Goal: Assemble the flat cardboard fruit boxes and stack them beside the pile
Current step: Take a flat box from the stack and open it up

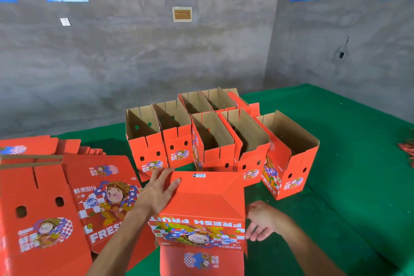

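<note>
A red printed fruit box (206,199) stands upside down in front of me, its folded bottom facing up. My left hand (160,190) lies flat with straight fingers on the left part of that bottom. My right hand (261,219) is at the box's right side, fingers relaxed; whether it touches the box is unclear. To the left lies the pile of flat red boxes (56,197). Behind the box stand several assembled open boxes (215,139) in rows.
A green cloth (358,152) covers the work surface, which runs right and back to a grey concrete wall (156,63). Some red-orange items (408,151) lie at the right edge. Posters hang high on the wall.
</note>
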Demonstrator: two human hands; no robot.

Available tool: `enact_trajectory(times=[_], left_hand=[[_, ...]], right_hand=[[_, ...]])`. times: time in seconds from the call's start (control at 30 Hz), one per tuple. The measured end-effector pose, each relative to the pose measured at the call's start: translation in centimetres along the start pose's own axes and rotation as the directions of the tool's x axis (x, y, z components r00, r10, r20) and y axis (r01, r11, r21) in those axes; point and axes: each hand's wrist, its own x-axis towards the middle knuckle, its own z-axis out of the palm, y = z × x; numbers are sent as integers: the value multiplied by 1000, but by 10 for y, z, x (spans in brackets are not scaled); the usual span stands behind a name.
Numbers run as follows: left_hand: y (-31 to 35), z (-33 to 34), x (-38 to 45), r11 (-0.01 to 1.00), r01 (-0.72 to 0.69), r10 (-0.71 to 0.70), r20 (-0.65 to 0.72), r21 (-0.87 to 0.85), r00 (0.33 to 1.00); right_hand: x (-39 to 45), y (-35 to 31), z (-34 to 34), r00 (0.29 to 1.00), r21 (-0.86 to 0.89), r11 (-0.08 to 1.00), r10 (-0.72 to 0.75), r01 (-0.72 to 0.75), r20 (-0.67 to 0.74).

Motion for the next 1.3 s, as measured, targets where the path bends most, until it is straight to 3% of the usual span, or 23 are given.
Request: enact_trajectory(times=[0.13, 0.23, 0.4, 0.53, 0.67, 0.77, 0.87, 0.93, 1.0, 1.1, 1.2, 1.3], left_hand=[[-23, -14, -5, 994, 44, -46, -18, -99, 999], [-42, -27, -14, 982, 80, -86, -33, -169, 996], [-72, -44, -43, 961, 122, -146, -81, -248, 986], [-92, -49, -71, 929, 170, -247, -210, -328, 946], [-99, -55, -92, 868, 123, -339, -392, -481, 855], [-94, -72, -100, 830, 13, -374, -539, -557, 755], [-86, -89, -98, 765, -104, -435, -628, -636, 646], [-80, -98, -91, 766, -117, -438, -647, -632, 624], [-73, -102, -83, 790, -99, -410, -641, -605, 649], [-48, -98, -72, 849, -83, -291, -593, -522, 750], [0, -84, -60, 761, -168, -159, -432, -627, 888], [47, -63, -43, 572, -204, -16, -259, -794, 966]], right_hand=[[5, -7, 15, 992, 133, 985, -100, 110, -82], [4, -26, 17, 994, 224, 968, -101, 109, -50], [-9, -65, 22, 988, 147, 977, -155, 153, 4], [-18, -101, 35, 957, 198, 939, -288, 280, 15], [-22, -129, 48, 907, 229, 883, -421, 409, 5], [-29, -155, 52, 841, 119, 833, -539, 541, -51], [-45, -180, 54, 717, -79, 729, -684, 680, -137], [-61, -194, 53, 608, -184, 638, -769, 748, -196], [-81, -202, 53, 496, -321, 549, -836, 772, -235], [-108, -200, 61, 382, -482, 436, -899, 760, -212], [-118, -191, 83, 423, -662, 425, -889, 618, -176], [-105, -175, 100, 511, -713, 478, -837, 513, -194]])
